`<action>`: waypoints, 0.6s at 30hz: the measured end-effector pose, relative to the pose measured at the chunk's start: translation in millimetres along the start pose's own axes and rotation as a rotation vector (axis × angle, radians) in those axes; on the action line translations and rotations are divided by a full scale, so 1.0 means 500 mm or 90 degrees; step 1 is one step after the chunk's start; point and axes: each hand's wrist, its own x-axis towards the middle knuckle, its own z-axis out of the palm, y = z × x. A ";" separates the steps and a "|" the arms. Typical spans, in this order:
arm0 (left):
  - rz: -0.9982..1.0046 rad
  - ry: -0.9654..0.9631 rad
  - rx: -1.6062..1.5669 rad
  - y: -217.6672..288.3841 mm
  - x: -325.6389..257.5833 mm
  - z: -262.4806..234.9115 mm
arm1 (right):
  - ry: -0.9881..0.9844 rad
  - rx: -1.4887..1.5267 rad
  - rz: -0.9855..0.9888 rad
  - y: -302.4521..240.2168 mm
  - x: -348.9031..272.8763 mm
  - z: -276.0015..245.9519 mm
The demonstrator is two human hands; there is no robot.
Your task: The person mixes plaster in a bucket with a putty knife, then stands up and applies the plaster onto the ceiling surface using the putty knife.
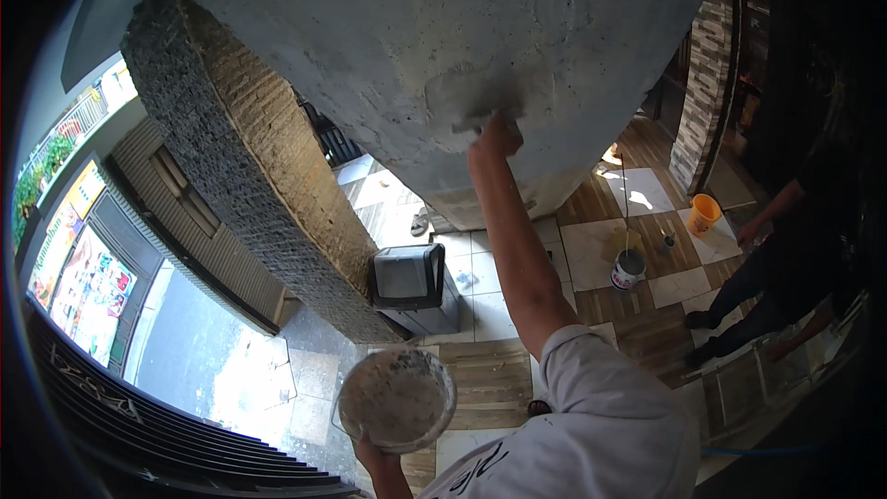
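My right arm reaches up and forward to the grey plastered wall [388,46]. My right hand [500,137] is closed round a flat trowel [473,122], whose blade lies against the wall. Around the blade shows a darker, damp-looking patch of plaster [476,88]. Low on the left, my left hand [374,458] grips the near rim of a round bowl [395,399]. Grey smears coat the inside of this bowl, and it is tilted so its inside shows. The fingers beneath the bowl are hidden.
A rough stone-faced pillar [268,166] stands left, beside a grey bin [416,291]. On the tiled floor to the right are a paint bucket [628,270] with a stick in it and an orange bucket [704,213]. Another person [776,282] is at the far right.
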 end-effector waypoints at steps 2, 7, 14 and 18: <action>-0.007 -0.026 -0.015 0.022 0.005 0.014 | -0.038 0.026 -0.049 -0.053 -0.073 0.027; 0.044 -0.085 0.007 0.056 0.003 0.038 | -0.065 0.170 -0.103 -0.159 -0.224 0.106; -0.073 -0.082 -0.028 0.046 -0.003 -0.013 | -0.375 0.227 -0.223 -0.238 -0.254 -0.013; -0.060 -0.054 -0.011 0.011 0.002 -0.067 | -0.356 0.117 -0.198 -0.224 -0.157 -0.154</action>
